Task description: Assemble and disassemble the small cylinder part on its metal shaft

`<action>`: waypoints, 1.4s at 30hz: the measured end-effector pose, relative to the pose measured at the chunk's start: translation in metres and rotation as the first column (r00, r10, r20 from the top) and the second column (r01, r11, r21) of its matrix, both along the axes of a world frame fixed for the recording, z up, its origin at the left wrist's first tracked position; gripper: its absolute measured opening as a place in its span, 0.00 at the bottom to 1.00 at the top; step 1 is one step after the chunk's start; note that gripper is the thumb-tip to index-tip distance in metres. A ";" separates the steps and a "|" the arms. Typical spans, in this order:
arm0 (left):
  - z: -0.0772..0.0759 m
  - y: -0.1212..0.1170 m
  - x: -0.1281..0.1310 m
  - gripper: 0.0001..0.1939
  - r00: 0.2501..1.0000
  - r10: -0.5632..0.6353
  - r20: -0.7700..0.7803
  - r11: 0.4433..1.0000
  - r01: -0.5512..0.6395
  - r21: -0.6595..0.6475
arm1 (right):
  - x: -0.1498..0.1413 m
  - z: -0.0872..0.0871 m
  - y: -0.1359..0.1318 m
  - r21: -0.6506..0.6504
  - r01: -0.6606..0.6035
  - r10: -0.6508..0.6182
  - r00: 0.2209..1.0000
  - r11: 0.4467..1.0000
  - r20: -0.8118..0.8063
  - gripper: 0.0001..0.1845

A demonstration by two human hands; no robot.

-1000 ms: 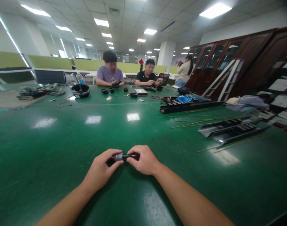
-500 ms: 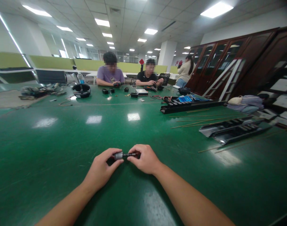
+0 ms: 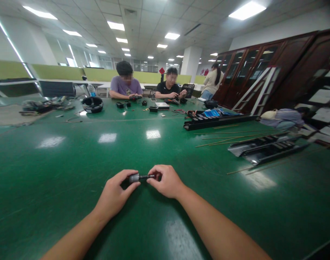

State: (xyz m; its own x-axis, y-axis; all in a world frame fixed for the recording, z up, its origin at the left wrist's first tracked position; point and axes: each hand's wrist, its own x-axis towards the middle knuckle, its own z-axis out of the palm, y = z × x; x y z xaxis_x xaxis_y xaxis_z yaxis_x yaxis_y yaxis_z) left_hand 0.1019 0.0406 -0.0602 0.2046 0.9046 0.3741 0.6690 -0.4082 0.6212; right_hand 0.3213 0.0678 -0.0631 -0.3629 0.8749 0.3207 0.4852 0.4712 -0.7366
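Above the green table (image 3: 72, 173), near its front, a small silver cylinder with a thin dark shaft (image 3: 134, 178) lies level between my hands; it resembles a small motor, but its exact kind cannot be made out. My left hand (image 3: 114, 193) pinches the silver body between thumb and fingers, covering its left end. The shaft points right, into the fingertips of my right hand (image 3: 167, 182), which are closed around its tip. What else those fingers may hide is not visible.
Long black metal channels (image 3: 265, 151) and thin rods (image 3: 221, 142) lie on the right. Beyond them is another channel with blue packets (image 3: 212, 112). A black ring-shaped headset (image 3: 92, 104) sits far left. Two people (image 3: 125, 86) work across the table; a stepladder (image 3: 262, 90) stands behind right.
Both hands stay almost in place, holding the same piece. My right fingertips have shifted slightly along the shaft, and more of the shaft shows. The view has moved a little.
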 end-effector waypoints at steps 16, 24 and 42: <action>0.000 0.003 -0.004 0.14 1.000 0.016 0.014 1.000 -0.016 -0.008 | 0.001 -0.001 0.002 -0.016 0.012 -0.012 1.000 1.000 -0.017 0.04; -0.003 0.007 -0.010 0.14 1.000 0.012 0.008 1.000 -0.012 0.005 | 0.001 -0.004 0.004 -0.040 0.030 -0.030 0.999 0.999 -0.019 0.06; -0.008 0.026 -0.023 0.24 0.793 0.311 0.524 0.948 -0.221 -0.228 | 0.001 -0.007 0.004 -0.014 -0.007 0.007 1.000 1.000 0.011 0.07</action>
State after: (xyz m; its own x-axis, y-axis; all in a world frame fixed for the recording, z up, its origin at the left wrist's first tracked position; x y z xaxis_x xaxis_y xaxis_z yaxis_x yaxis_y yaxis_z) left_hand 0.0789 0.0665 -0.0681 -0.2507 0.9456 0.2074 0.2675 -0.1383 0.9536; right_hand 0.3225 0.0721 -0.0698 -0.3725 0.8766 0.3047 0.4899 0.4646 -0.7376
